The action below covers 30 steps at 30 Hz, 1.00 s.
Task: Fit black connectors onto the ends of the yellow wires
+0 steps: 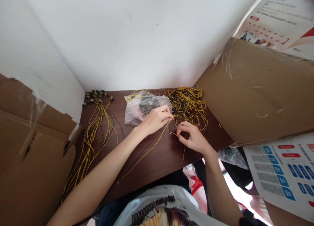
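My left hand [157, 119] is closed on a thin yellow wire [147, 151] that trails back toward me across the dark brown table [166, 157]. My right hand [192, 136] pinches another short yellow wire near its end, just right of the left hand. Behind both hands lies a tangled pile of yellow and black wires [188, 103]. A clear plastic bag [141, 108] with dark parts inside sits right behind my left hand.
A bundle of yellow wires with black connectors [94, 121] runs down the table's left side. Cardboard sheets stand at the left [31, 160] and right [255, 95]. Printed posters [284, 173] hang at the right. White walls close the back.
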Each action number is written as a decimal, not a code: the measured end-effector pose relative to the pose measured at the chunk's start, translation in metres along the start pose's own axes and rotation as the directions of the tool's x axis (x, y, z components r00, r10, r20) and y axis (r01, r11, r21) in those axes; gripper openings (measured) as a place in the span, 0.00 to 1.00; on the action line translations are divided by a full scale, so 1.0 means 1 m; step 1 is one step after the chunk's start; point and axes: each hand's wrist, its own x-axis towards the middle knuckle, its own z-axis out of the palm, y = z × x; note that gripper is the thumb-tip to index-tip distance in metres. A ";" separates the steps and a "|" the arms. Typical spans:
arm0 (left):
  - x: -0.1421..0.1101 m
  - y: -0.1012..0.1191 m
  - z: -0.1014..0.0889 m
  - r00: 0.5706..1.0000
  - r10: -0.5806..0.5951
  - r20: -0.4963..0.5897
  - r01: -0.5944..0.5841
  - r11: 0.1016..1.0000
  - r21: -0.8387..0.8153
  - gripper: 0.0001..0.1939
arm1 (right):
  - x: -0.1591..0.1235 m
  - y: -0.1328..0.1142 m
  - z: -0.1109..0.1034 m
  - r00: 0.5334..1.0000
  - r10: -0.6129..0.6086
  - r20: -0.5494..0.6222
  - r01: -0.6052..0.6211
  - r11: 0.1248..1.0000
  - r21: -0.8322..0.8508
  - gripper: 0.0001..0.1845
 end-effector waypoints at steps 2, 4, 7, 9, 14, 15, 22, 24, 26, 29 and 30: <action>0.000 -0.001 0.001 1.000 -0.009 0.004 0.009 1.000 -0.021 0.10 | 0.000 0.000 -0.001 1.000 -0.024 0.016 0.024 0.999 0.021 0.07; 0.000 -0.002 0.002 1.000 -0.022 -0.020 0.021 0.998 -0.054 0.09 | -0.001 0.001 -0.002 0.999 -0.032 0.028 0.031 0.999 0.023 0.08; 0.001 -0.004 0.001 0.995 -0.051 -0.089 0.043 0.995 -0.092 0.09 | -0.004 0.004 -0.005 0.999 -0.026 0.033 0.026 0.999 0.020 0.09; 0.001 -0.005 0.000 0.988 -0.076 -0.137 0.063 0.993 -0.098 0.09 | -0.007 0.007 -0.008 0.999 -0.019 0.029 0.018 1.000 0.024 0.09; 0.001 -0.005 -0.002 0.976 -0.115 -0.188 0.102 0.992 -0.078 0.09 | -0.010 0.013 -0.008 0.999 0.005 0.033 -0.006 0.999 0.046 0.12; 0.000 -0.005 -0.002 0.974 -0.110 -0.198 0.100 0.993 -0.060 0.10 | -0.010 0.013 -0.006 1.000 0.011 0.029 -0.013 0.999 0.050 0.12; -0.002 -0.007 -0.001 0.981 0.002 -0.195 0.010 0.998 0.062 0.11 | 0.008 0.006 0.004 0.900 0.198 -0.389 -0.128 0.972 0.199 0.10; -0.001 -0.007 -0.001 0.982 0.033 -0.184 -0.018 0.997 0.078 0.12 | 0.018 0.003 0.006 0.897 0.151 -0.416 -0.090 0.982 0.164 0.10; 0.000 -0.005 -0.002 0.982 0.063 -0.180 -0.048 0.995 0.089 0.12 | 0.028 0.000 0.008 0.916 0.070 -0.396 -0.040 0.996 0.082 0.09; 0.003 0.000 -0.003 0.979 0.128 -0.158 -0.108 0.985 0.132 0.12 | 0.041 0.000 0.012 0.926 -0.004 -0.376 0.001 1.000 -0.006 0.06; 0.004 0.002 -0.004 0.978 0.151 -0.145 -0.127 0.979 0.160 0.12 | 0.044 0.001 0.013 0.924 -0.013 -0.381 0.002 1.000 -0.030 0.06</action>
